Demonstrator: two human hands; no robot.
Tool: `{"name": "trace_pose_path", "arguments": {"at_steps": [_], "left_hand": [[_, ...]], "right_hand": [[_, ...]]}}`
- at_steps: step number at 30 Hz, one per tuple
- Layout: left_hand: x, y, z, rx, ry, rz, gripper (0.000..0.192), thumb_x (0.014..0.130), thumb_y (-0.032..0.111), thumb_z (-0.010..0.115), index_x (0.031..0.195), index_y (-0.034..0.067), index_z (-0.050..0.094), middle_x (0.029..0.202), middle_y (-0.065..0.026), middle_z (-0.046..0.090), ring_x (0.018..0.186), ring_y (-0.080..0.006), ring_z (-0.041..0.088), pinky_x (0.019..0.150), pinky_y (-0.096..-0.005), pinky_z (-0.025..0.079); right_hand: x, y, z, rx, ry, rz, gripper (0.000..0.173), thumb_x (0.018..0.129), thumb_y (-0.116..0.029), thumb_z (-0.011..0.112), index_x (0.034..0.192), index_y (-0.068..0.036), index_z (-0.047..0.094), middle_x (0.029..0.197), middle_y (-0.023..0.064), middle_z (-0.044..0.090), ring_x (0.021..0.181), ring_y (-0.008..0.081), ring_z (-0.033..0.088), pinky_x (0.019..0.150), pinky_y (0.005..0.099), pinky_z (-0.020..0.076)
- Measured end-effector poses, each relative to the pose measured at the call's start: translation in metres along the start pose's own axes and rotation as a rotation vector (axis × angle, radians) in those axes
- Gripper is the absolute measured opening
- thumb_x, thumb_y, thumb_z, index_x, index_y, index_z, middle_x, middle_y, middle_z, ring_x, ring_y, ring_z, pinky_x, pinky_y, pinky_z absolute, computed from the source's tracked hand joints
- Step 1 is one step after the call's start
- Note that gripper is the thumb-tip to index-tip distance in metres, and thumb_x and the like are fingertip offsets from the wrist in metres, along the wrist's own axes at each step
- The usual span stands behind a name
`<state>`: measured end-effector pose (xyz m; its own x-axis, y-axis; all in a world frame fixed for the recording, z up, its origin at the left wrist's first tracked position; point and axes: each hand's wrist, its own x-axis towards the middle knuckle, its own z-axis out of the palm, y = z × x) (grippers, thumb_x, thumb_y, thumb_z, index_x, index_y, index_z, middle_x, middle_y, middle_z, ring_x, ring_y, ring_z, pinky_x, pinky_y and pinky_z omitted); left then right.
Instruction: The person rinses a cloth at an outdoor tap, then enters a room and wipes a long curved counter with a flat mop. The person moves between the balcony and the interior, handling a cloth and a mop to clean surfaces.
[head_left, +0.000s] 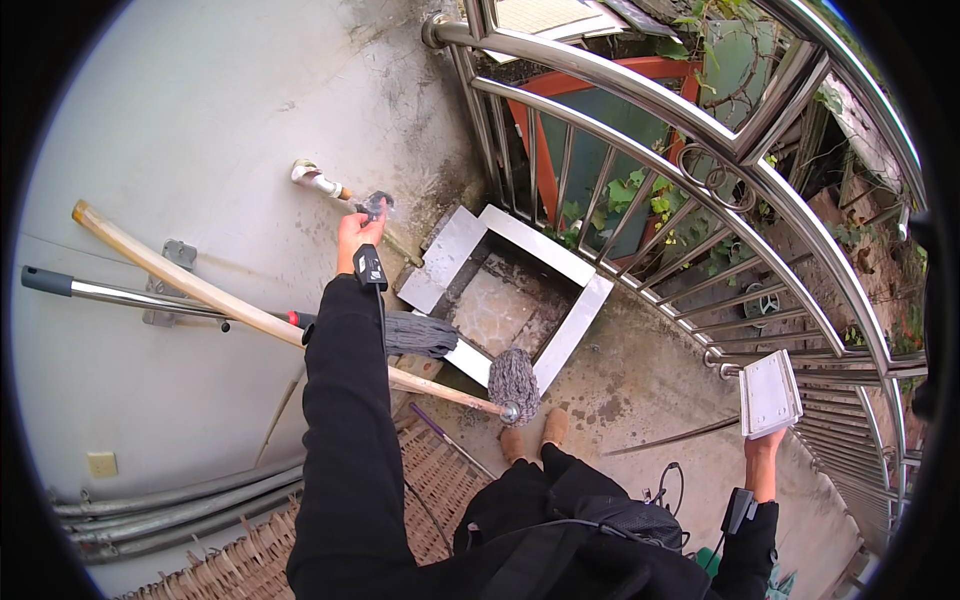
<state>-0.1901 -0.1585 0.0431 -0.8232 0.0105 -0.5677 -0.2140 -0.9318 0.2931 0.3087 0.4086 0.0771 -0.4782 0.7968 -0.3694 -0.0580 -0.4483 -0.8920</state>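
My left hand (358, 231) reaches out to the wall and grips a small dark object (373, 207), too blurred to name surely. Clear water seems to splash around it, just beside the brass tip of a wall tap (319, 180). Off to the right, my right hand (763, 454) holds up a white rectangular plastic panel (770, 395) with a raised rim, near the railing. Below and to the right of my left hand lies a low square basin (536, 244) edged in white tile, its bottom stained.
A grey string mop (514, 379) with a wooden handle (195, 277) leans across the basin's near edge. Another mop (420, 335) with a metal handle (150, 296) lies beside it. A stainless steel railing (600, 67) curves along the right. Woven matting (442, 480) and metal pipes (187, 499) are lower left.
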Motion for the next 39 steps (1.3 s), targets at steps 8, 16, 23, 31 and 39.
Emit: {"name": "trace_pose_path", "arguments": {"at_steps": [8,16,23,31,39], "left_hand": [[0.006,-0.003,-0.001,-0.044,0.009,0.144,0.02,0.091,0.002,0.046,0.106,-0.01,0.047,0.111,-0.0189,0.051,0.105,-0.0286,0.048,0.095,-0.0476,0.043],[-0.01,-0.004,-0.002,0.195,-0.023,0.092,0.029,0.09,0.008,0.038,0.113,-0.008,0.041,0.122,-0.0225,0.045,0.117,-0.0373,0.041,0.103,-0.0551,0.029],[0.004,0.0,0.002,-0.153,-0.131,0.041,0.024,0.084,0.001,0.047,0.107,-0.008,0.048,0.109,-0.0186,0.053,0.099,-0.0338,0.053,0.082,-0.0466,0.047],[0.024,-0.007,-0.014,0.05,0.037,0.003,0.019,0.09,0.023,0.052,0.086,0.005,0.055,0.07,-0.009,0.051,0.066,-0.02,0.048,0.06,-0.0316,0.04],[0.029,0.003,-0.006,-0.189,-0.15,-0.111,0.027,0.09,0.001,0.032,0.113,-0.009,0.042,0.109,-0.0222,0.05,0.1,-0.0344,0.051,0.087,-0.0465,0.048]], "right_hand": [[-0.012,0.002,0.006,-0.024,0.053,0.013,0.044,0.093,-0.025,0.034,0.131,-0.002,0.04,0.126,0.0097,0.05,0.111,0.023,0.053,0.094,0.035,0.0445],[-0.002,0.003,-0.018,-0.007,-0.034,-0.049,0.044,0.093,-0.024,0.034,0.131,-0.002,0.04,0.126,0.0103,0.05,0.111,0.023,0.053,0.093,0.035,0.0446],[-0.001,0.003,-0.017,-0.019,-0.015,-0.019,0.044,0.093,-0.024,0.034,0.13,-0.002,0.041,0.125,0.0105,0.051,0.11,0.0232,0.053,0.093,0.0352,0.0451],[-0.001,0.0,-0.029,-0.033,0.028,-0.071,0.044,0.092,-0.024,0.034,0.13,-0.002,0.041,0.125,0.0105,0.05,0.11,0.0234,0.053,0.093,0.0354,0.0449],[0.005,0.004,-0.042,-0.024,0.001,-0.064,0.045,0.092,-0.024,0.036,0.13,-0.002,0.04,0.126,0.0103,0.05,0.112,0.0233,0.052,0.094,0.0354,0.0437]]}}
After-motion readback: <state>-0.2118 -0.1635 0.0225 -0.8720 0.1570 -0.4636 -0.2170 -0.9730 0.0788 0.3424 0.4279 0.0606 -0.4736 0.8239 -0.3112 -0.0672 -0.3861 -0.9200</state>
